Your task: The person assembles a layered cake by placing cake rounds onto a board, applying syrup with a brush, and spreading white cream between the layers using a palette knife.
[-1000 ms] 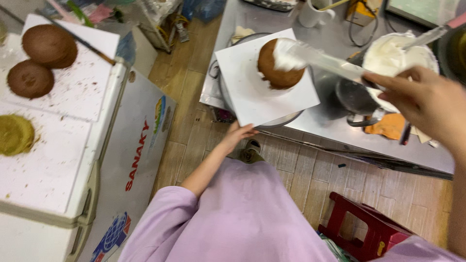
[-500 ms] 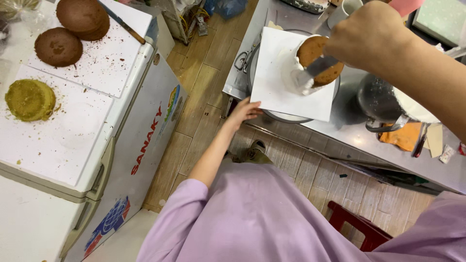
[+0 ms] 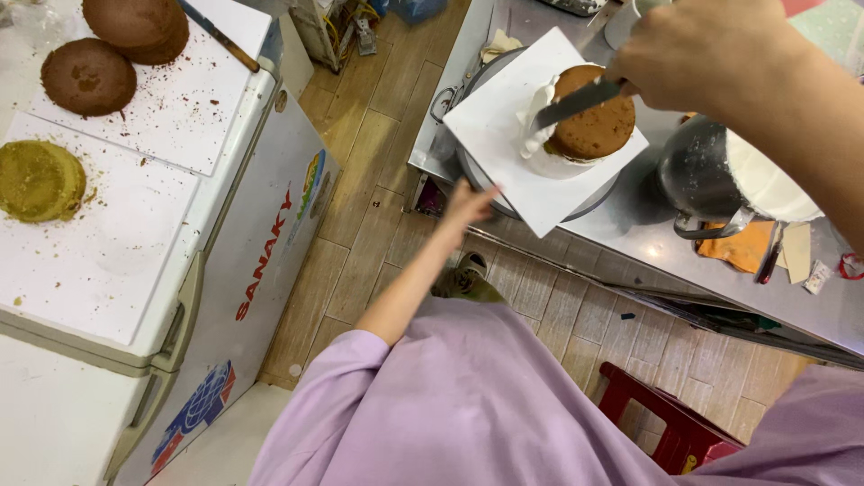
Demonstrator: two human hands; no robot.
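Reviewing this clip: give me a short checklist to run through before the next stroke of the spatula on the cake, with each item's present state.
1. Right hand has a firm grip on the spatula: ok.
2. Blade touches the cream at the side of the cake: ok.
3. Left hand steadies the white board at its near edge: ok.
4. Cake sits within the board: ok.
5. Cream bowl close by on the counter: ok.
6. Cream enough on the blade: cannot tell.
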